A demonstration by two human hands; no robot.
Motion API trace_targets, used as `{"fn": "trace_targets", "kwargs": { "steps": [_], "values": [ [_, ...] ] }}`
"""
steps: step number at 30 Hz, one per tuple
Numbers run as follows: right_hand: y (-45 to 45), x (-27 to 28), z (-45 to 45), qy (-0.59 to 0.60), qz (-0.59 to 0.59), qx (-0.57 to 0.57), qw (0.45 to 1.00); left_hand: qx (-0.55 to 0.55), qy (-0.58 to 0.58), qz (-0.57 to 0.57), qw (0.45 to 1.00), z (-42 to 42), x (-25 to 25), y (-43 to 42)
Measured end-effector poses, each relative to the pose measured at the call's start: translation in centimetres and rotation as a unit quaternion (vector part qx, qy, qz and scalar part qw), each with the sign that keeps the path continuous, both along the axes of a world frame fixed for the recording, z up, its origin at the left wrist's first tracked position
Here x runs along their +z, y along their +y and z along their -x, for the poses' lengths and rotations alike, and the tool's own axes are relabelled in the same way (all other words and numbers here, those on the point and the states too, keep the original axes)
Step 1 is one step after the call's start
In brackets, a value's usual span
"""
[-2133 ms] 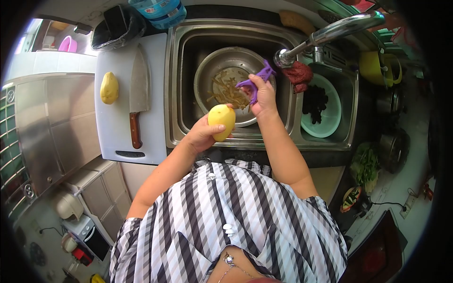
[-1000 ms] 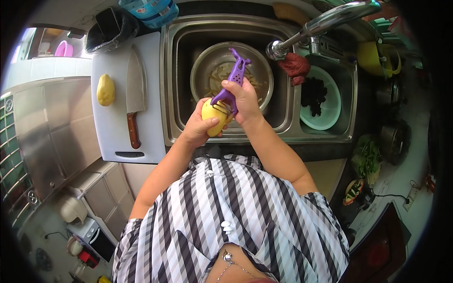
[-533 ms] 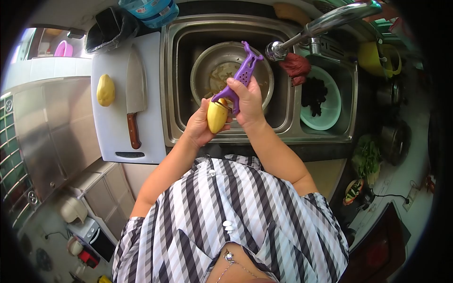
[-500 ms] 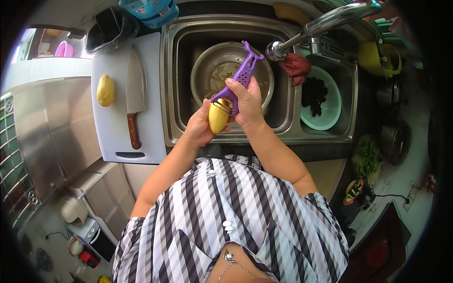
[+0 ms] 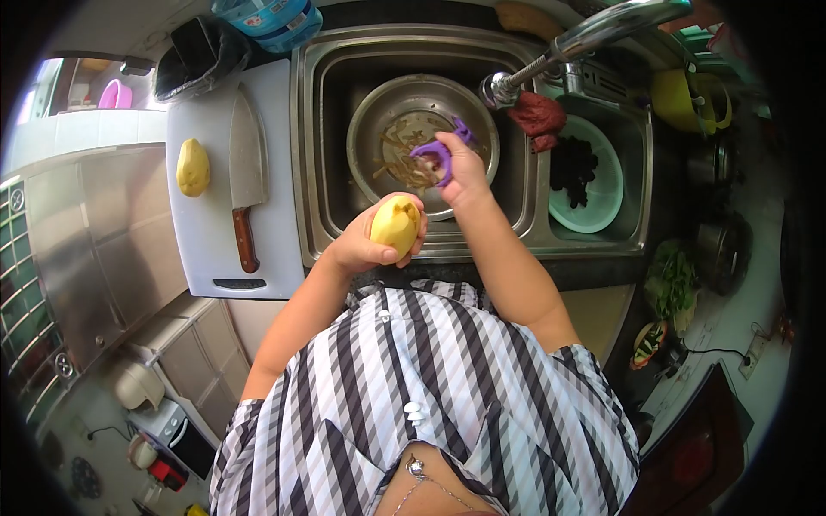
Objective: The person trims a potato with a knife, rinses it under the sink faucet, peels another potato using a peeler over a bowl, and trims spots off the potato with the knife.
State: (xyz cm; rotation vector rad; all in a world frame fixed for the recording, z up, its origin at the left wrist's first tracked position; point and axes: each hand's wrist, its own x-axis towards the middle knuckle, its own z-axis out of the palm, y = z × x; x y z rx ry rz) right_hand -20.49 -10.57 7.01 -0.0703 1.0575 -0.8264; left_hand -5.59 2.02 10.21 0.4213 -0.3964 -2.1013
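Note:
My left hand (image 5: 360,243) is wrapped round a peeled yellow potato (image 5: 396,225) at the front edge of the sink. Over the metal bowl (image 5: 366,129), my right hand (image 5: 465,172) grips a purple peeler (image 5: 440,160), its head pointing left and apart from the potato. Brown peel strips (image 5: 404,162) lie in the bowl, which stands in the large sink basin. Another peeled potato (image 5: 193,168) rests on the white cutting board (image 5: 202,245), left of a knife (image 5: 248,163) with a wooden handle.
A steel faucet (image 5: 594,34) reaches over the sink, with a dark red cloth (image 5: 538,119) below it. In the right basin stands a green bowl (image 5: 607,206) holding dark pieces. A bag-lined bin (image 5: 202,69) and a blue bottle (image 5: 280,26) are behind the board. Leafy greens (image 5: 673,284) lie at right.
The peeler has come off the potato and moved to the right with my right hand, tilting over the bowl. My left hand has turned the potato, showing its other end.

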Motion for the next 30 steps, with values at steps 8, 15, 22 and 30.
{"fn": "trace_targets", "kwargs": {
  "steps": [8, 15, 22, 30],
  "values": [
    [3.4, 6.9, -2.7, 0.052, 0.228, 0.100, 0.967, 0.020, -0.122, -0.060, 0.991, -0.5, -0.3, -0.7],
    [2.5, 5.8, -2.3, 0.080, 0.161, 0.051, 0.982, 0.077, -0.175, -0.006, 0.981, 0.0, -0.3, 0.0],
    [1.6, 3.4, 0.3, 0.110, 0.142, -0.043, 0.983, 0.067, -0.068, -0.077, 0.992, -0.2, -0.6, 0.4],
    [4.9, 6.1, -3.0, 0.062, 0.226, -0.030, 0.972, 0.110, -0.183, -0.069, 0.975, 0.9, -0.9, 0.0]
  ]
}}
